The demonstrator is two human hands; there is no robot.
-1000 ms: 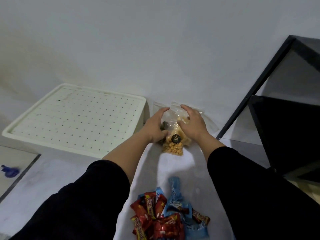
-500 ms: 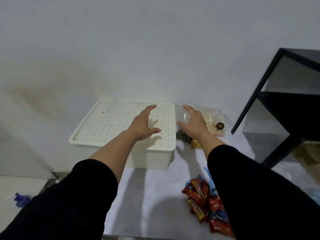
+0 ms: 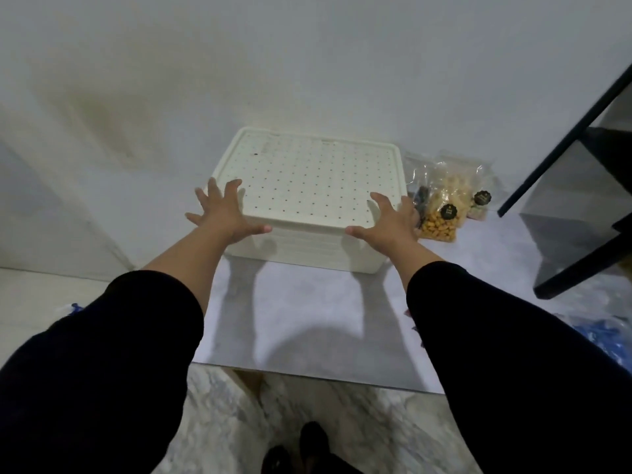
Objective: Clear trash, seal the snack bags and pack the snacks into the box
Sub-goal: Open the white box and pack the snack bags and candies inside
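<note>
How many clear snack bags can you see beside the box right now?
2, maybe more hidden. One snack bag of orange pieces leans right beside the box; a paler bag stands behind it, nearer the black shelf.

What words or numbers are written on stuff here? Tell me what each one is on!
No writing here can be read.
Round black sticker on the bag of orange snacks: marks too blurred.
Round black sticker on the paler snack bag: too blurred.
White box lid: only holes, no writing.
</note>
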